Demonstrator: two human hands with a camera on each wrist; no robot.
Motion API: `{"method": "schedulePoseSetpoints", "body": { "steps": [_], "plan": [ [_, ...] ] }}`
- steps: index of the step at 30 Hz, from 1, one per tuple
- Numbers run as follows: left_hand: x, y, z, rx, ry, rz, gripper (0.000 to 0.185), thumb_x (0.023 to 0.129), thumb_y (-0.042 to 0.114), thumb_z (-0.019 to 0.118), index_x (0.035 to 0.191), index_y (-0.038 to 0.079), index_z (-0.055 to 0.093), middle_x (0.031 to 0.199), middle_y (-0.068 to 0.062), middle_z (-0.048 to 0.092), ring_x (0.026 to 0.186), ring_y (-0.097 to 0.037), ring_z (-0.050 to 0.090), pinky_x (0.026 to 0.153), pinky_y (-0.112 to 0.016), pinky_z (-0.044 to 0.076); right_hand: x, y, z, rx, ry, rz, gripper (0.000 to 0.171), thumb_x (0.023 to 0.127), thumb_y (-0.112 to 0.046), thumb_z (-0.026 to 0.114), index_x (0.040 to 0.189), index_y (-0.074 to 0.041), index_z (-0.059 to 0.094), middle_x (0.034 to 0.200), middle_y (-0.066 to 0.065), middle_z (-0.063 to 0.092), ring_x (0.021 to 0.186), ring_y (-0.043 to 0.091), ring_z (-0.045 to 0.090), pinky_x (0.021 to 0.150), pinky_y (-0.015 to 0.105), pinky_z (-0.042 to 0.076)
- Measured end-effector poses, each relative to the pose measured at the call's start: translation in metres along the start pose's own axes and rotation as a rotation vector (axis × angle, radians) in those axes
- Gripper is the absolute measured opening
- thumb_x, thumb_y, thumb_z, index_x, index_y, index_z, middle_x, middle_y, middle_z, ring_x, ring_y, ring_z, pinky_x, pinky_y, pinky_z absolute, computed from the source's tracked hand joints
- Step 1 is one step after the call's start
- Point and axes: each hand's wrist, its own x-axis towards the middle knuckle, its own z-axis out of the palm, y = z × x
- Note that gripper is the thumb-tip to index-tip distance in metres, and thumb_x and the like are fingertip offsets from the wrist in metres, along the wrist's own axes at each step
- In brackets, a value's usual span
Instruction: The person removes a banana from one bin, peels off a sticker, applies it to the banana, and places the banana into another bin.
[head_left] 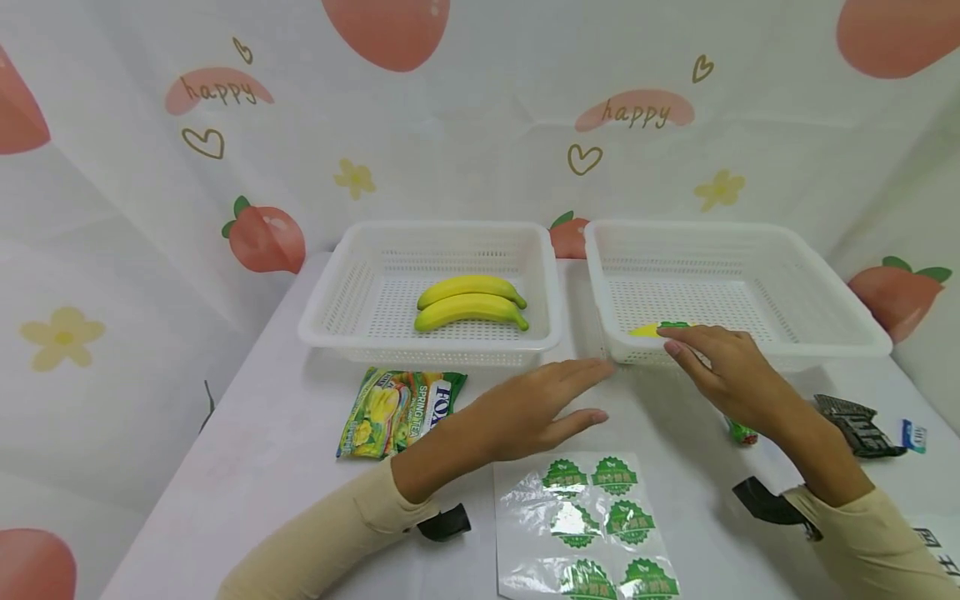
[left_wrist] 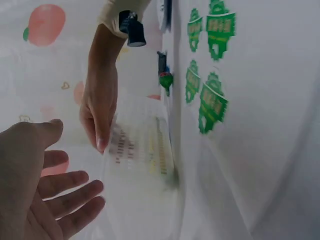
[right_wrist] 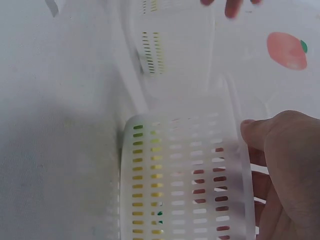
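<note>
My right hand (head_left: 723,367) reaches over the near rim of the right white basket (head_left: 832,348). In the right wrist view the thumb of the right hand (right_wrist: 290,155) lies by the rim, and its fingers show through the slots. Beneath it in the basket is a yellow thing (head_left: 643,331) with a green patch, mostly hidden; no grip on it shows. My left hand (head_left: 532,408) hovers between the baskets, fingers extended, holding nothing. Near it lies a sheet of green stickers (head_left: 588,527). Two bananas (head_left: 471,307) rest in the left white basket (head_left: 427,342).
A green and yellow FOX'S Spring Tea packet (head_left: 397,412) lies before the left basket, partly behind the left forearm. At right are a black packet (head_left: 858,427), a small blue-and-white packet (head_left: 913,436) and a small green-and-red thing (head_left: 741,432). A printed cloth hangs behind.
</note>
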Motion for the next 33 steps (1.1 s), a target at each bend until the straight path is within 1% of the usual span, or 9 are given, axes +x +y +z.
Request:
{"method": "schedulePoseSetpoints", "body": {
  "steps": [3, 5, 8, 10, 15, 18, 26, 29, 33],
  "plan": [
    [-0.021, -0.005, -0.009, 0.115, 0.122, 0.085, 0.046, 0.108, 0.031, 0.063, 0.149, 0.01, 0.059, 0.149, -0.006, 0.063, 0.139, -0.019, 0.059, 0.116, -0.033, 0.046, 0.0, 0.0, -0.001, 0.005, -0.007, 0.01, 0.041, 0.113, -0.029, 0.051, 0.138, 0.0, 0.067, 0.135, 0.029, 0.067, 0.131, 0.052, 0.055, 0.095, 0.06, 0.034],
    [-0.034, -0.012, -0.015, 0.172, 0.209, 0.099, 0.04, 0.106, 0.027, 0.066, 0.143, 0.009, 0.065, 0.142, -0.006, 0.067, 0.133, -0.02, 0.063, 0.113, -0.034, 0.049, 0.0, -0.001, -0.001, 0.008, -0.013, 0.018, 0.041, 0.113, -0.029, 0.051, 0.138, 0.0, 0.066, 0.136, 0.029, 0.067, 0.131, 0.053, 0.054, 0.094, 0.058, 0.033],
    [-0.05, -0.028, -0.028, 0.234, 0.297, 0.063, 0.038, 0.103, 0.022, 0.07, 0.139, 0.007, 0.068, 0.138, -0.01, 0.069, 0.131, -0.025, 0.064, 0.112, -0.04, 0.051, 0.0, -0.001, -0.001, 0.001, -0.017, 0.017, 0.041, 0.113, -0.029, 0.05, 0.139, 0.0, 0.066, 0.137, 0.029, 0.066, 0.131, 0.052, 0.054, 0.094, 0.057, 0.033],
    [-0.059, -0.04, -0.037, 0.269, 0.324, -0.002, 0.041, 0.102, 0.022, 0.073, 0.139, 0.007, 0.067, 0.138, -0.012, 0.069, 0.129, -0.028, 0.065, 0.109, -0.046, 0.052, -0.001, -0.001, -0.002, -0.002, -0.02, 0.016, 0.041, 0.113, -0.029, 0.05, 0.139, 0.0, 0.065, 0.137, 0.029, 0.066, 0.131, 0.051, 0.055, 0.094, 0.057, 0.034],
    [-0.076, -0.063, -0.052, 0.297, 0.305, -0.172, 0.047, 0.101, 0.026, 0.075, 0.144, 0.011, 0.066, 0.14, -0.01, 0.069, 0.124, -0.033, 0.068, 0.1, -0.054, 0.055, 0.0, -0.001, -0.001, 0.001, -0.019, 0.006, 0.041, 0.114, -0.028, 0.05, 0.139, 0.0, 0.066, 0.135, 0.029, 0.067, 0.129, 0.051, 0.056, 0.094, 0.059, 0.034],
    [-0.081, -0.07, -0.056, 0.271, 0.275, -0.219, 0.046, 0.101, 0.028, 0.074, 0.144, 0.015, 0.067, 0.138, -0.007, 0.071, 0.12, -0.032, 0.07, 0.098, -0.051, 0.057, 0.001, -0.001, -0.001, 0.007, -0.024, 0.004, 0.04, 0.114, -0.027, 0.05, 0.139, 0.0, 0.066, 0.135, 0.028, 0.068, 0.128, 0.051, 0.056, 0.094, 0.06, 0.034],
    [-0.08, -0.074, -0.053, 0.348, 0.229, -0.23, 0.04, 0.102, 0.03, 0.073, 0.14, 0.019, 0.071, 0.126, -0.001, 0.078, 0.118, -0.02, 0.073, 0.08, -0.041, 0.054, 0.005, -0.005, -0.011, 0.051, -0.103, 0.051, 0.046, 0.112, -0.032, 0.054, 0.144, 0.0, 0.062, 0.145, 0.028, 0.061, 0.137, 0.053, 0.052, 0.107, 0.072, 0.04],
    [-0.081, -0.074, -0.052, 0.351, 0.237, -0.242, 0.039, 0.101, 0.029, 0.074, 0.139, 0.02, 0.072, 0.123, -0.002, 0.079, 0.115, -0.02, 0.074, 0.078, -0.04, 0.054, 0.012, -0.013, -0.014, 0.083, -0.086, 0.032, 0.044, 0.11, -0.031, 0.059, 0.143, -0.001, 0.063, 0.141, 0.023, 0.065, 0.131, 0.047, 0.058, 0.101, 0.071, 0.048],
    [-0.081, -0.073, -0.052, 0.343, 0.239, -0.263, 0.039, 0.101, 0.029, 0.075, 0.139, 0.021, 0.072, 0.122, -0.002, 0.079, 0.115, -0.021, 0.074, 0.078, -0.04, 0.054, 0.028, -0.03, -0.016, 0.101, -0.02, -0.063, 0.036, 0.108, -0.024, 0.064, 0.137, -0.004, 0.068, 0.131, 0.015, 0.073, 0.115, 0.034, 0.068, 0.09, 0.06, 0.056]
  ]
}}
